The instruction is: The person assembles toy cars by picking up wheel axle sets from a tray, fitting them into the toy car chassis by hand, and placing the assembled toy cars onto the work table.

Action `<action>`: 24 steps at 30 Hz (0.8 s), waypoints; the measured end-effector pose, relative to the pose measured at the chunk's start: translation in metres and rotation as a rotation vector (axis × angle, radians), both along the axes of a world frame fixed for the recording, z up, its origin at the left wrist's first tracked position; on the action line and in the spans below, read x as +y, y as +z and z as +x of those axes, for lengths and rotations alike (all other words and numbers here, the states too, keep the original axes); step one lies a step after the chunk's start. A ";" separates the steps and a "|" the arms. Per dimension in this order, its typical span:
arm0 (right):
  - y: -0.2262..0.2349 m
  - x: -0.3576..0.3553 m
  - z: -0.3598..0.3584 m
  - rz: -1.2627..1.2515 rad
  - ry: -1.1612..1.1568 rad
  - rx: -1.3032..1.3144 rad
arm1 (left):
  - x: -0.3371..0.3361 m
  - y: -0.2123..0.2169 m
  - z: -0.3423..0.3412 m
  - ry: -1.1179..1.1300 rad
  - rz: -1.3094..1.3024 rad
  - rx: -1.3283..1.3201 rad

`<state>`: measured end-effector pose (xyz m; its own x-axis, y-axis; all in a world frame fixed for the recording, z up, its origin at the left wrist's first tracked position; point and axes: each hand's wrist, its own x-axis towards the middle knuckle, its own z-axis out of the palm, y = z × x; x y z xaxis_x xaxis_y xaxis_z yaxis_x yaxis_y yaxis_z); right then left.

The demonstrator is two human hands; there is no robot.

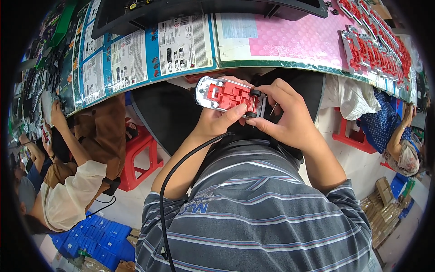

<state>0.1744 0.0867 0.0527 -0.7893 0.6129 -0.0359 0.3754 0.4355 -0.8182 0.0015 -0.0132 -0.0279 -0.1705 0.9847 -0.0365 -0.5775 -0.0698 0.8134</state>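
Holding a toy car [230, 94] belly up above the lap [166, 109], just short of the near edge of the table [290, 65], with its red underside [222, 94] framed by a pale shell [200, 92]. Probably light and stiff, likely hard plastic, perhaps a little slippery along the smooth shell. Best gripped by the shell's long sides; likely most easily knocked out of line at the black wheels [255, 92]. Wrapped around the near side with the left hand [215, 120], thumb over the red part, fingers partly hidden beneath. Closed about the wheel end with the right hand [290, 118], thumb by the near wheel, forefinger by the far one. Farther out, on the table: a black tray [290, 11] and, rightward, rows of similar red-bottomed cars [369, 52].
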 end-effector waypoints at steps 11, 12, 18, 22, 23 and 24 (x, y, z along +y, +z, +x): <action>0.006 -0.005 0.007 0.066 0.036 0.069 | -0.005 0.012 -0.007 -0.027 0.020 -0.030; 0.005 -0.005 0.010 0.067 0.035 0.061 | -0.006 0.014 -0.008 -0.036 0.029 -0.041; 0.013 -0.007 0.008 0.033 -0.007 0.115 | -0.006 0.014 -0.007 -0.080 0.026 -0.049; 0.015 -0.007 0.006 0.186 0.066 0.060 | -0.004 0.012 -0.005 -0.048 0.065 -0.059; 0.016 -0.006 0.010 0.171 0.045 0.064 | -0.005 0.013 -0.005 -0.057 0.060 -0.060; 0.017 -0.004 0.014 0.154 0.026 0.069 | -0.006 0.013 -0.003 -0.043 0.070 -0.034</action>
